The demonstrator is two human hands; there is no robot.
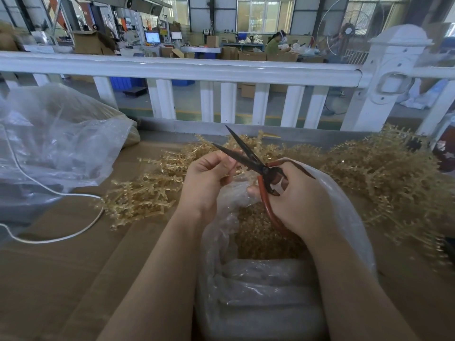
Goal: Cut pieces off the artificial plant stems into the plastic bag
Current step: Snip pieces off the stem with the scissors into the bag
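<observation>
Cardboard point(73, 242) covers the worktop below a white railing point(172, 67). At frame centre the right hand point(300, 200) grips scissors point(248, 158), blades spread. The left hand point(204, 183) pinches a thin stem point(234, 166) above the plastic bag point(349, 217) of cut pieces point(261, 235); plant stems point(384, 173) pile at right.

Two bare hands are in view, the left hand point(206, 178) and the right hand point(299, 198). There is one pair of scissors point(256, 163), two plastic bags, one near point(344, 217) and one far left point(61, 134), two heaps of golden stems, left point(142, 193) and right point(384, 173), and one white cable point(56, 190).
</observation>
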